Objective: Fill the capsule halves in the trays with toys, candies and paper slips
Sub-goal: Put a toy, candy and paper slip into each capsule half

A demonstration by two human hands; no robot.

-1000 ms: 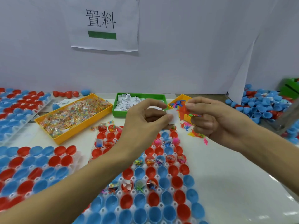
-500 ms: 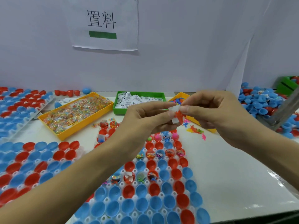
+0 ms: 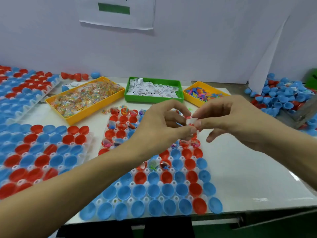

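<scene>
Both hands have dropped lower and closer over the middle tray since a moment ago, and the pinch between them has tightened up.

Head view, the only one: the left hand [image 3: 164, 124] and the right hand [image 3: 228, 121] meet fingertip to fingertip, sharing a small white paper slip [image 3: 193, 120] with a red toy [image 3: 187, 115] tucked against it. Each hand pinches that little bundle with thumb and forefinger, and the right hand's lower fingers hang loosely curled. My read: slip and toy are being paired up in the air so they drop as one (less fumbling over small cups).

Directly beneath the hands sits the middle tray [image 3: 171, 196] of red and blue capsule halves, with filled ones just under and beyond the hands and bare ones nearer the person. Beyond the fingertips lie the green bin of slips [image 3: 152, 98], the toy bin [image 3: 192, 98] past the right hand and the candy bin [image 3: 72, 115] past the left. Both forearms angle inward.
</scene>
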